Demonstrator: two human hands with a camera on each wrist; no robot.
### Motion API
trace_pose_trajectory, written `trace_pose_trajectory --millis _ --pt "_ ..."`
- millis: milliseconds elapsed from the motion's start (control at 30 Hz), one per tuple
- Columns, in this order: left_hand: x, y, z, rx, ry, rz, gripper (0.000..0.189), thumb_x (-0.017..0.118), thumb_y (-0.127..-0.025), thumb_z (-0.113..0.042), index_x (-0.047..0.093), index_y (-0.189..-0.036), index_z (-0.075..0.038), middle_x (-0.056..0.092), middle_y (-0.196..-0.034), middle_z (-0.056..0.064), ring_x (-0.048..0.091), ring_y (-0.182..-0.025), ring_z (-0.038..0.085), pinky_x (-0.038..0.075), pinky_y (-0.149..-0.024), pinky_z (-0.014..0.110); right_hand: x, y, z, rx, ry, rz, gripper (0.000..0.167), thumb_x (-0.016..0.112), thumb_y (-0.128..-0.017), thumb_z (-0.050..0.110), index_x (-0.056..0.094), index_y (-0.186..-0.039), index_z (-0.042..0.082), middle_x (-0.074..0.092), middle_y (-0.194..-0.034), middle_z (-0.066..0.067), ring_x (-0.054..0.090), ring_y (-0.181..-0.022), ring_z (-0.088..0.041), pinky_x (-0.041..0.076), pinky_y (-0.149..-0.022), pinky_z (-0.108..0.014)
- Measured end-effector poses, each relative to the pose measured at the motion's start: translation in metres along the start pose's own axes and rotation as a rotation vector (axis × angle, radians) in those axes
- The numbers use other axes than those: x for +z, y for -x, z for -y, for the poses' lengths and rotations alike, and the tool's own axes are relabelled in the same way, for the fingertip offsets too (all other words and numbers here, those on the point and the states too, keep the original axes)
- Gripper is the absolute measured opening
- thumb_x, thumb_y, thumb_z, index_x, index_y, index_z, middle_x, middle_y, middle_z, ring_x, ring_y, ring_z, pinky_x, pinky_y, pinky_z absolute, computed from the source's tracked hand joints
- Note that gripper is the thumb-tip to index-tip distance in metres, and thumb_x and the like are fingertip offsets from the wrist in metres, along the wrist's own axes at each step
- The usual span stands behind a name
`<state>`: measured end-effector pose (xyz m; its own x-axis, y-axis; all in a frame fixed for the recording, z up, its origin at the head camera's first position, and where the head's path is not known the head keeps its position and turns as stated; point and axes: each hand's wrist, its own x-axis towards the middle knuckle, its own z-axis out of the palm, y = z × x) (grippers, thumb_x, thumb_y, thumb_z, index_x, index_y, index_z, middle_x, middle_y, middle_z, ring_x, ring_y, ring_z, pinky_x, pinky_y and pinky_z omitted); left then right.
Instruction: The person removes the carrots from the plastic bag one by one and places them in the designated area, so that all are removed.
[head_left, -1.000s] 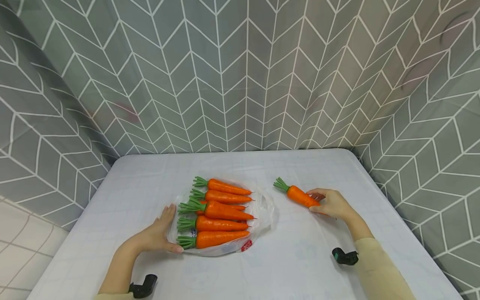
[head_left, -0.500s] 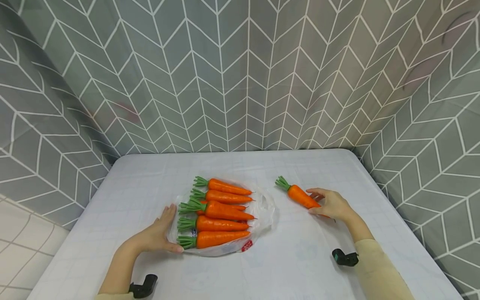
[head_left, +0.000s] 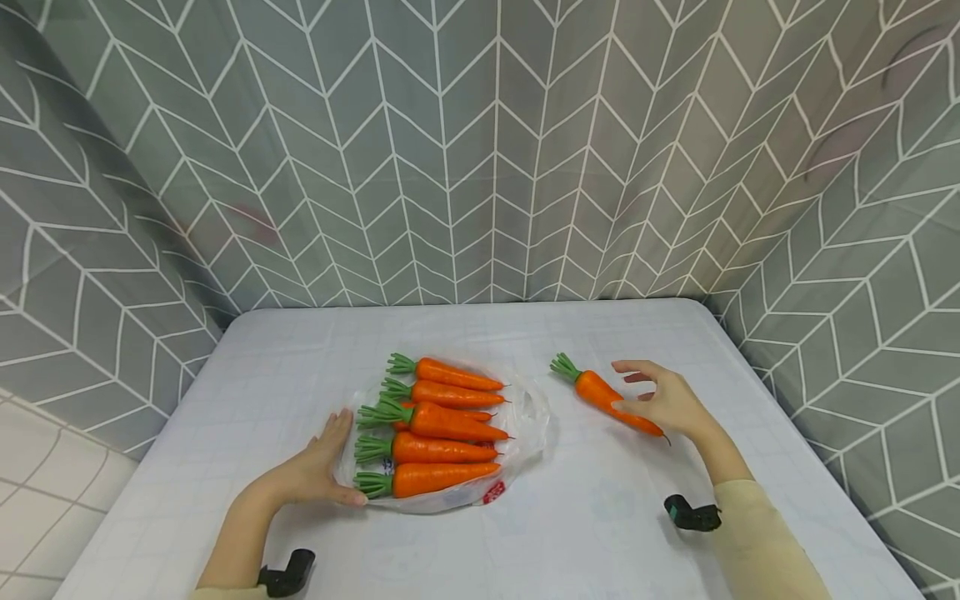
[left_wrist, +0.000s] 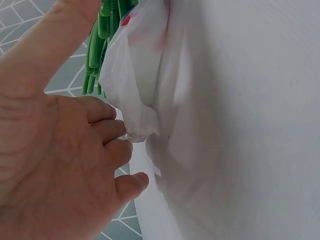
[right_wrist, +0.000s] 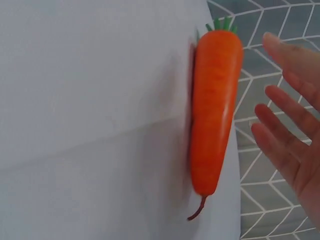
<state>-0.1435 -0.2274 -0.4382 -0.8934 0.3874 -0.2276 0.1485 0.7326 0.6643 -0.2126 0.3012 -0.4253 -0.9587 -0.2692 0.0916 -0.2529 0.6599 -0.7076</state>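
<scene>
On the right side of the table, a single carrot (head_left: 600, 392) lies slantwise, its green tops toward the back left. My right hand (head_left: 663, 402) hovers over its lower end, fingers and thumb apart. The right wrist view shows a gap between the fingers and that carrot (right_wrist: 215, 110). Several carrots (head_left: 450, 421) are stacked in a row on a thin white plastic bag (head_left: 528, 425). Along the bag's left edge rests my left hand (head_left: 318, 467), thumb and fingers spread. In the left wrist view its fingertips touch the crumpled bag (left_wrist: 140, 90), close to green carrot tops (left_wrist: 105, 40).
The table (head_left: 570, 533) has a white cloth over it. A grey curtain (head_left: 465, 167) with white zigzag lines hangs behind and on both sides. Pale tiles (head_left: 52, 492) show at the lower left. Each wrist wears a small black camera (head_left: 692, 514).
My right hand has let go of the single carrot; its fingers have spread and lifted off. Earlier that carrot shifted slightly right. My left hand has stayed in place.
</scene>
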Motion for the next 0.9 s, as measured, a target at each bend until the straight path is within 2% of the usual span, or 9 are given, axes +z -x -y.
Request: trace_pose_trajectory --millis 167,600,733,900 --pt "0.000 0.000 0.000 0.000 -0.006 0.001 0.133 0.090 -0.061 -0.036 0.002 -0.146 0.016 -0.003 -0.153 0.036 -0.006 -0.140 0.050 0.002 -0.106 0.069 0.002 -0.003 0.019 -0.084 -0.119 0.020 0.061 0.078 -0.082 0.020 0.053 -0.136 0.009 0.057 -0.132 -0.014 0.054 -0.115 -0.041 0.050 -0.090 -0.054" --pt "0.001 0.001 0.002 0.009 -0.006 -0.002 0.132 0.089 -0.062 -0.038 0.004 -0.147 0.015 -0.003 -0.153 0.035 -0.006 -0.140 0.050 0.002 -0.107 0.069 0.012 -0.006 0.055 -0.193 -0.154 0.041 0.055 0.081 -0.079 0.019 0.058 -0.129 0.017 0.060 -0.128 -0.008 0.057 -0.113 -0.036 0.053 -0.084 -0.053" --pt "0.000 0.001 0.003 0.017 -0.013 -0.005 0.131 0.089 -0.062 -0.038 0.004 -0.147 0.015 -0.002 -0.153 0.035 -0.005 -0.140 0.050 0.003 -0.106 0.070 0.017 -0.005 0.065 -0.220 -0.197 0.066 0.055 0.081 -0.079 0.017 0.059 -0.128 0.011 0.060 -0.127 -0.012 0.057 -0.110 -0.039 0.055 -0.081 -0.048" --pt "0.000 0.001 0.004 0.022 -0.001 -0.004 0.131 0.089 -0.063 -0.037 0.004 -0.146 0.016 -0.003 -0.153 0.035 -0.006 -0.140 0.050 0.002 -0.106 0.070 0.026 -0.007 0.076 -0.258 -0.224 0.078 0.056 0.081 -0.077 0.008 0.058 -0.128 0.004 0.060 -0.128 -0.013 0.059 -0.107 -0.034 0.056 -0.081 -0.044"
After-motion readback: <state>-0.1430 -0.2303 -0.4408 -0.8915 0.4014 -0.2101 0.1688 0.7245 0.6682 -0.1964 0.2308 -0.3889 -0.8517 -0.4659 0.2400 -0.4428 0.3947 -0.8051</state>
